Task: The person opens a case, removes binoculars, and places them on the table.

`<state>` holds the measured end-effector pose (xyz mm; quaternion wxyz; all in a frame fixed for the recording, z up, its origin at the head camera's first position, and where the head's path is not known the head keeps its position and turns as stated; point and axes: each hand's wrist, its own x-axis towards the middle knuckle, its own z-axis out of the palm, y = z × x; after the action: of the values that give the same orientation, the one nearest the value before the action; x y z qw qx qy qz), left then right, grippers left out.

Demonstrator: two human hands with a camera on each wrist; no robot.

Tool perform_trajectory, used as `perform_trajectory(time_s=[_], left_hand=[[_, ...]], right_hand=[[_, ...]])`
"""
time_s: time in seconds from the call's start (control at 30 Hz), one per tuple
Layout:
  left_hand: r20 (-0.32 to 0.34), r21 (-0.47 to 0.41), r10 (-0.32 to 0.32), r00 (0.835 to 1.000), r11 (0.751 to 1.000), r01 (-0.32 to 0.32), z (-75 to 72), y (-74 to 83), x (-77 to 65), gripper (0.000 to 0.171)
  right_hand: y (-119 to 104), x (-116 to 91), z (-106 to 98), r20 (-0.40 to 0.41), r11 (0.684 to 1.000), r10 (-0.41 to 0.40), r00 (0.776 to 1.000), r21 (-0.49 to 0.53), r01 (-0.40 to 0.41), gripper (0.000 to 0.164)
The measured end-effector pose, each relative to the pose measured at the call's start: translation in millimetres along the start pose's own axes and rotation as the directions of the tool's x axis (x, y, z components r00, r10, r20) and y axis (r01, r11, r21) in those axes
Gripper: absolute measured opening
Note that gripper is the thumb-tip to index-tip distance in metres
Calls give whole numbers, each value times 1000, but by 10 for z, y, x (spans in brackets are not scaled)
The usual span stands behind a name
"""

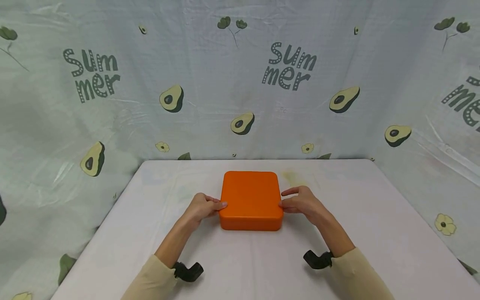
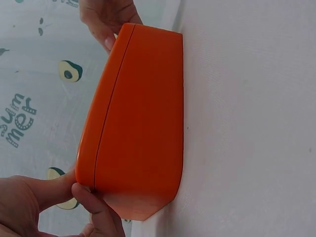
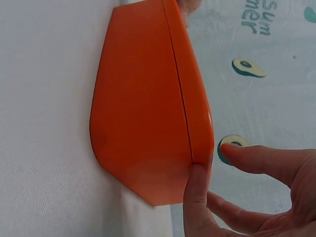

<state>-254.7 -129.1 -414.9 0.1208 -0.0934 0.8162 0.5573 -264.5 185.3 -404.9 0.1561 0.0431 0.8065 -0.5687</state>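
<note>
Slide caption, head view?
Left grip and right grip touching an orange box from opposite sides on a white table.

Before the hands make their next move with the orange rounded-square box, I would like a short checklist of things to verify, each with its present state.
1. Orange rounded-square box rests on the white table: ok.
2. Orange lid sits closed: ok; the seam looks thin and even where visible.
3. Left hand at the lid: ok; its thumb overlaps the lid's top at the left edge.
4. Right hand in contact: ok; a fingertip touches near the seam.
5. Right hand's hold is firm: cannot tell.
6. Box contents: cannot tell; hidden.
</note>
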Motion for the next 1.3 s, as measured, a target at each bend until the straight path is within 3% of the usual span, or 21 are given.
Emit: perform_trajectory(time_s=[0.27, 0.5, 0.9, 1.3], left_hand=[[96, -73, -20, 995, 997, 27, -35, -49, 77, 31], [185, -139, -20, 983, 989, 46, -51, -59, 112, 26], [258, -215, 8, 966, 975, 49, -74, -92, 148, 31], [271, -271, 8, 962, 960, 68, -44, -68, 148, 30]], right_hand=[[7, 26, -61, 67, 997, -28, 997, 68, 23, 55], [24, 32, -40, 52, 998, -22, 998, 54, 19, 51], [52, 74, 13, 54, 1000, -31, 998, 8, 30, 51], [48, 82, 30, 42, 996, -37, 998, -83, 40, 60]])
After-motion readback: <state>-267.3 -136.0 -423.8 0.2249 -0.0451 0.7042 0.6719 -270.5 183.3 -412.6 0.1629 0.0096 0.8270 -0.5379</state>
